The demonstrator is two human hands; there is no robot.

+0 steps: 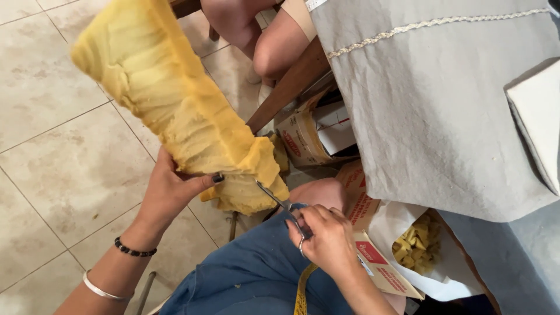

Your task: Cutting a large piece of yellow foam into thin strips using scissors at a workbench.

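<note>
my left grip (169,192) is closed on the yellow foam block (175,105); my right grip (329,239) holds closed the scissors (283,205), blades cutting in its lower end.

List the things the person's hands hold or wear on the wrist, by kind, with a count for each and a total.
Yellow foam block: 1, in the left hand
Scissors: 1, in the right hand
Black bead bracelet: 1
Silver bangle: 1
Total: 4

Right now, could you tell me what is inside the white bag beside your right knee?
The white bag holds small yellow foam pieces piled near its opening. How deep the pile goes cannot be seen, because the bag's folds and the grey cloth cover the rest.
</note>
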